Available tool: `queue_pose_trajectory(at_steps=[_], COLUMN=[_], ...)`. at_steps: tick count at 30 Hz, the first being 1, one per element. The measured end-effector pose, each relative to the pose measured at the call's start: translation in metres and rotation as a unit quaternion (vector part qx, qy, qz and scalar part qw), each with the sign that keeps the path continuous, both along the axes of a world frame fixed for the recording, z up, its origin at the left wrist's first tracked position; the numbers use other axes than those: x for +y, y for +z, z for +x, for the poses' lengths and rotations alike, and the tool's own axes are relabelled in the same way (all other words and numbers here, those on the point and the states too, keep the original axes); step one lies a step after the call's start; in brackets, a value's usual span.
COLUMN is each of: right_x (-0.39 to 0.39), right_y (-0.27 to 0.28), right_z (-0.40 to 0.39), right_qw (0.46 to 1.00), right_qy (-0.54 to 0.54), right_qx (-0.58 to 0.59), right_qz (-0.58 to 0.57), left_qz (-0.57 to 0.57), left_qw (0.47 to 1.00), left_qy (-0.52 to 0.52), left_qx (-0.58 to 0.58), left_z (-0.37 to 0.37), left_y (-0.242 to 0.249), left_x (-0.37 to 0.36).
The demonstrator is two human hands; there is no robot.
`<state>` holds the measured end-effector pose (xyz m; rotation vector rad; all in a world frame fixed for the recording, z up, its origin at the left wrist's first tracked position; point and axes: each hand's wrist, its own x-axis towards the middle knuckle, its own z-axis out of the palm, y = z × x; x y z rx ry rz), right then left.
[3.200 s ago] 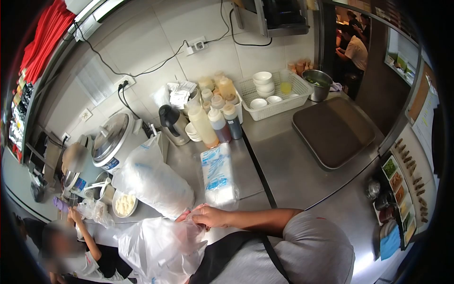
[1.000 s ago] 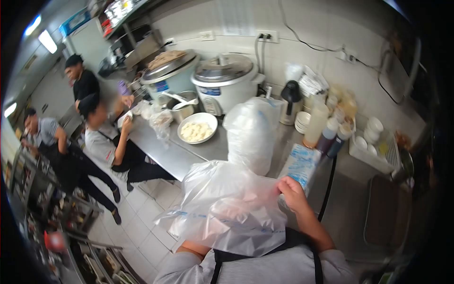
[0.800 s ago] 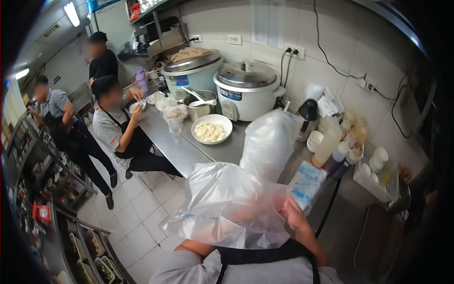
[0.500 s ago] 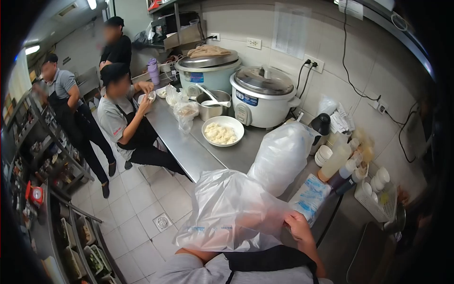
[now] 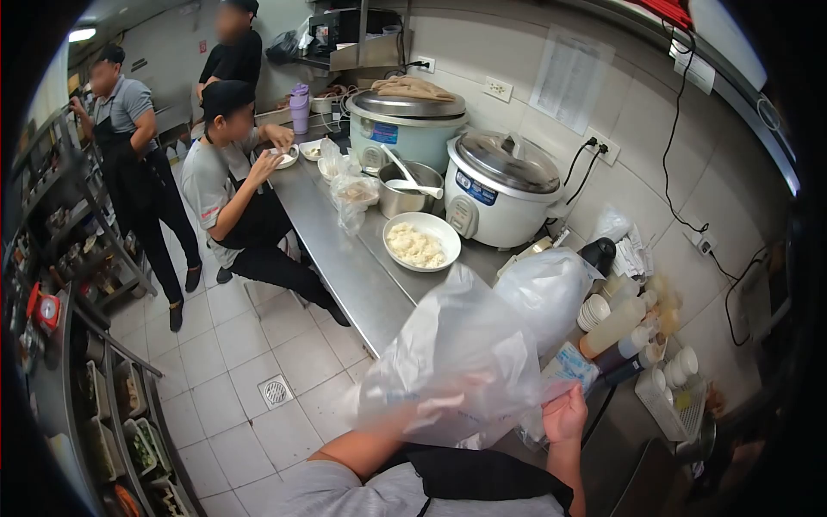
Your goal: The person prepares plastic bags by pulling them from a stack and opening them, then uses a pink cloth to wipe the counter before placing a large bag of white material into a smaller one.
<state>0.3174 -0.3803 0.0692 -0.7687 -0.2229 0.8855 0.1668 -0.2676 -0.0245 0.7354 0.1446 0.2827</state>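
Observation:
A large translucent plastic bag (image 5: 457, 353) spreads in front of my body, over the table's near end. My right hand (image 5: 564, 414) is closed on the bag's right edge. My left hand (image 5: 461, 392) shows only as a faint skin-coloured shape through the plastic, so its fingers cannot be made out. Behind the bag stands another filled plastic bag (image 5: 547, 293). A blue and white packet (image 5: 570, 366) lies just above my right hand.
A white bowl of rice (image 5: 420, 242), a metal pot (image 5: 405, 200) and two rice cookers (image 5: 504, 185) (image 5: 401, 129) stand on the steel table (image 5: 327, 228). Bottles (image 5: 613, 327) and a cup basket (image 5: 676, 401) are at right. One person (image 5: 233, 172) sits at left; two others stand behind.
The bag in front of me has lifted and bunched up, its top now nearer the rice bowl. My right hand has moved slightly right. The camera view has shifted.

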Motion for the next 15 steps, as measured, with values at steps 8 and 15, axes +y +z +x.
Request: queue_pose_trajectory(at_steps=[8,15], right_x=[-0.011,-0.024], right_y=[-0.020,-0.027], right_z=[0.012,0.016], right_qw=[0.980,0.973], right_qy=[0.122,0.090], right_qx=[-0.156,-0.200], right_qz=[0.032,-0.076], left_qz=[-0.014,-0.021], left_qw=[0.999,1.000], left_qy=[-0.043,-0.018], left_qx=[0.001,0.004], left_z=[0.007,-0.008], left_y=[0.000,0.025], left_x=[-0.021,-0.013])
